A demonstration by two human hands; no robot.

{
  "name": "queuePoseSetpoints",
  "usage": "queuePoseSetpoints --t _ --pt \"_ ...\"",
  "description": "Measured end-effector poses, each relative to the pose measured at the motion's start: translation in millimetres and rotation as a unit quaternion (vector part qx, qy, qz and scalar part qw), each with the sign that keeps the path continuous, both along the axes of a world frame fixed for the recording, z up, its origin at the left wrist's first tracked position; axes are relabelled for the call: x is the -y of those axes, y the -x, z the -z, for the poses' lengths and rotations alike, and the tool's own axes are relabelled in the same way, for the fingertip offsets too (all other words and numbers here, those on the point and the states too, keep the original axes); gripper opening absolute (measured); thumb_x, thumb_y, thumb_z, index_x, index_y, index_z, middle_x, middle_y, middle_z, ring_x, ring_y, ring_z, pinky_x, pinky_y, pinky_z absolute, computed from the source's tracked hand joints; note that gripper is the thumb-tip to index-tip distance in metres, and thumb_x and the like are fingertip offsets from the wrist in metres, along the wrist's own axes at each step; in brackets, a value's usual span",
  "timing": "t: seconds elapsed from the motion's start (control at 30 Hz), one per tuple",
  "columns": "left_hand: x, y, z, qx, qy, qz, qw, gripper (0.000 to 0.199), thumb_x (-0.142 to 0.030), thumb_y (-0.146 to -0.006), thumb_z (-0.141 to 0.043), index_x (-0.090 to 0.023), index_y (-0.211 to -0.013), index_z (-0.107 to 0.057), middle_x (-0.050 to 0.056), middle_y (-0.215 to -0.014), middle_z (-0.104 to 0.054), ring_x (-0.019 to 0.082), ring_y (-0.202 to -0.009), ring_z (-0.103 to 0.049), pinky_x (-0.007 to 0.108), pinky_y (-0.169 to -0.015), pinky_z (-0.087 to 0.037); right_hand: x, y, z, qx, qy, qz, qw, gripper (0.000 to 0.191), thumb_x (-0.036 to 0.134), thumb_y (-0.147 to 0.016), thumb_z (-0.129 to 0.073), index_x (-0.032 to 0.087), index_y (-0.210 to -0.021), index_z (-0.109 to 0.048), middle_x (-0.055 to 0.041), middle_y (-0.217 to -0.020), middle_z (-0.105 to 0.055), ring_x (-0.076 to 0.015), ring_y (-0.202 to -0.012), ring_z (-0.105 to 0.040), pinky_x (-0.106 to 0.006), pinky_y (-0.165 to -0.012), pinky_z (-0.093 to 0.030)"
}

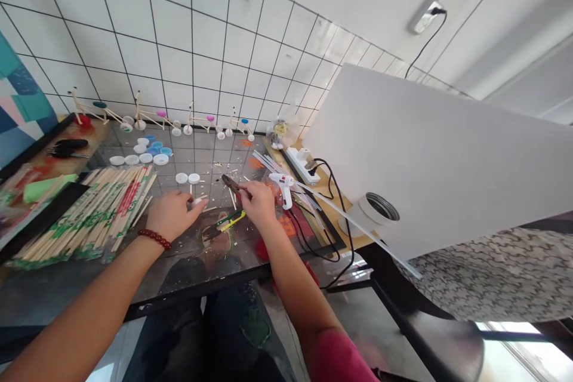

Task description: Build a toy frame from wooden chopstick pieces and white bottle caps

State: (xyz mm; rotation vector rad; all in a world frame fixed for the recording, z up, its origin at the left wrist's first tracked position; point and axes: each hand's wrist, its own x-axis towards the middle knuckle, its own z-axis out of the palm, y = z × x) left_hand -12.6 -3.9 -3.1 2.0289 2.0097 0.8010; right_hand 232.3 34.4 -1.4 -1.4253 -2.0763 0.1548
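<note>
Beside the wrapped sticks (96, 215), left hand (171, 215): I see it pinching a small white piece (197, 204)
Right hand (259, 203): clamped on pliers (230, 182), near the glue gun (283, 180)

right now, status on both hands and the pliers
Right hand gripping pliers. Left hand at small white piece, grip unclear. Yellow tool lying between hands.

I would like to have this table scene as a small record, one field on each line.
Left hand: pinches a small white piece, shape unclear
Right hand: holds pliers
Between hands: yellow-and-black tool, type unclear
Beside right hand: white glue gun
Left side: wrapped chopsticks
Beyond chopsticks: white and blue bottle caps
Back row: four wheeled stick models
</note>
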Motion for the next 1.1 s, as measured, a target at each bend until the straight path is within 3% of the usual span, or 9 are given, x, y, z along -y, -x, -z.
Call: queuePoseSetpoints --t 0.17,0.27,0.33,0.4,0.5,0.57,0.7,0.9,1.1 --pt "-1 5 -0.8 0.132 0.038 -0.002 0.99 0.033 -0.057 -0.072 -0.074 -0.025 -0.066 -0.067 0.007 -0.071 -0.069 0.027 -0.068 -0.062 0.035 -0.063 -0.039 -2 -5 -0.2 -0.004 0.012 0.016 1.0 0.028 0.013 -0.098 -0.057 0.022 -0.112 -0.079 -0.008 -0.115 -0.079 -0.0223 -0.111 -0.069 -0.034 -0.101 -0.048" --pt "-1 13 -8.7 0.286 0.039 -0.039 0.957 0.033 -0.051 -0.062 -0.083 -0.023 -0.068 -0.067 0.002 -0.065 -0.066 0.023 -0.065 -0.06 0.033 -0.063 -0.041 1 -3 0.4 0.004 0.009 0.006 1.0 0.025 0.014 -0.097 -0.06 0.022 -0.109 -0.08 -0.007 -0.115 -0.079 -0.0232 -0.113 -0.069 -0.036 -0.101 -0.047" --pt "-2 19 -19.5 0.43 0.005 -0.069 0.9 0.035 -0.043 -0.057 -0.088 -0.021 -0.069 -0.065 0.001 -0.067 -0.065 0.019 -0.067 -0.059 0.031 -0.064 -0.045 4 2 0.3 0.006 0.008 -0.014 1.0 0.024 0.013 -0.097 -0.06 0.022 -0.11 -0.079 -0.0063 -0.116 -0.079 -0.0232 -0.114 -0.069 -0.036 -0.102 -0.046" --pt "-3 25 -32.7 0.575 -0.02 -0.08 0.814 0.035 -0.034 -0.057 -0.09 -0.019 -0.074 -0.063 0.0 -0.073 -0.067 0.018 -0.071 -0.061 0.031 -0.067 -0.05 8 11 -1.6 0.011 0.012 -0.049 0.999 0.025 0.013 -0.097 -0.061 0.022 -0.111 -0.079 -0.0061 -0.118 -0.079 -0.0223 -0.116 -0.068 -0.035 -0.101 -0.047" --pt "-2 33 -49.5 0.703 -0.006 -0.068 0.708 0.021 -0.019 -0.071 -0.08 -0.016 -0.084 -0.064 0.002 -0.085 -0.071 0.018 -0.081 -0.067 0.031 -0.073 -0.056 16 35 -8.4 0.048 0.021 -0.143 0.988 0.023 0.017 -0.099 -0.062 0.024 -0.113 -0.079 -0.0056 -0.119 -0.079 -0.0223 -0.114 -0.069 -0.035 -0.099 -0.047" --pt "-1 38 -55.2 0.739 -0.001 -0.084 0.668 0.008 -0.011 -0.081 -0.068 -0.013 -0.088 -0.066 0.005 -0.087 -0.072 0.018 -0.086 -0.069 0.029 -0.076 -0.057 24 56 -14.1 0.09 0.022 -0.211 0.973 0.021 0.02 -0.099 -0.063 0.024 -0.113 -0.079 -0.0054 -0.116 -0.079 -0.0231 -0.111 -0.069 -0.035 -0.096 -0.048" --pt "0 45 -55.8 0.78 -0.006 -0.105 0.617 0.012 -0.006 -0.09 -0.054 -0.009 -0.088 -0.066 0.006 -0.081 -0.069 0.017 -0.082 -0.068 0.028 -0.074 -0.057 32 91 -23.2 0.165 0.018 -0.28 0.946 0.02 0.023 -0.1 -0.063 0.026 -0.111 -0.08 -0.0044 -0.11 -0.079 -0.0233 -0.105 -0.07 -0.033 -0.09 -0.049" --pt "-3 51 -54.4 0.818 -0.034 -0.121 0.561 0.02 -0.009 -0.094 -0.046 -0.009 -0.089 -0.065 0.008 -0.079 -0.066 0.015 -0.071 -0.063 0.025 -0.061 -0.054 1 87 -37.6 0.191 0.1 -0.098 0.972 0.031 0.021 -0.102 -0.053 0.025 -0.119 -0.078 -0.0086 -0.122 -0.077 -0.0241 -0.111 -0.07 -0.033 -0.089 -0.051" --pt "-7 51 -51.3 0.837 -0.06 -0.119 0.531 0.022 -0.01 -0.096 -0.045 -0.008 -0.089 -0.065 0.011 -0.085 -0.069 0.018 -0.074 -0.067 0.03 -0.064 -0.059 -3 103 -41.1 0.218 0.092 -0.174 0.956 0.031 0.023 -0.103 -0.052 0.025 -0.12 -0.078 -0.0079 -0.123 -0.076 -0.0239 -0.117 -0.068 -0.033 -0.094 -0.051"
